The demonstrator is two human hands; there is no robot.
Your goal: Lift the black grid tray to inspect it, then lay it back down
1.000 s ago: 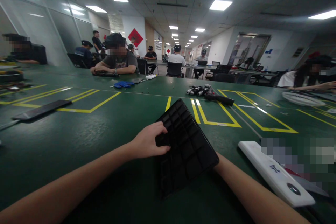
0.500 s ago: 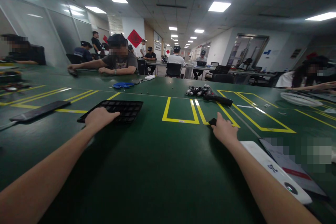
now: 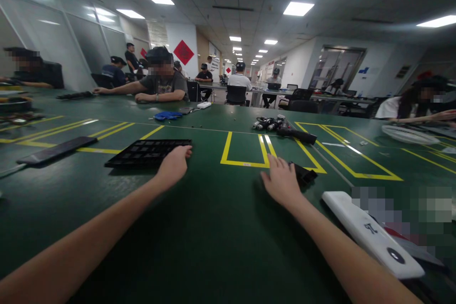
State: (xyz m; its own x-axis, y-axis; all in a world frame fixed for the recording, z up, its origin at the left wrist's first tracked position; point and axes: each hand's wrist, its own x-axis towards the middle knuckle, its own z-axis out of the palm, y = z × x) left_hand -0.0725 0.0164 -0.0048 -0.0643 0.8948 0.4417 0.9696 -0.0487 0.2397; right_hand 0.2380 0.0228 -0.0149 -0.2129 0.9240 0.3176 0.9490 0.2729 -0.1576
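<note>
A black tray divided into small compartments (image 3: pixel 142 154) lies on the green table in front of me to the left. My left hand (image 3: pixel 174 166) is closed at its right edge, thumb and fingers pinching the rim. My right hand (image 3: pixel 282 178) hovers low over the table further right, its fingers stretched out and holding nothing. Just beyond its right side is a small black box-like piece (image 3: pixel 303 175), partly hidden by the hand. It sits by the corner of a yellow tape outline (image 3: pixel 245 165).
A dark phone (image 3: pixel 57 149) with a cable lies left of the tray. Metal connectors with black cables (image 3: pixel 269 123) and a black cylinder (image 3: pixel 297 136) lie ahead. A white device (image 3: pixel 372 235) is by my right forearm. Blue gloves (image 3: pixel 168 116) lie farther back; people sit around.
My left hand has slid from the tray's left part to its right edge. My right hand has let go of the black piece, moved left and spread its fingers.
</note>
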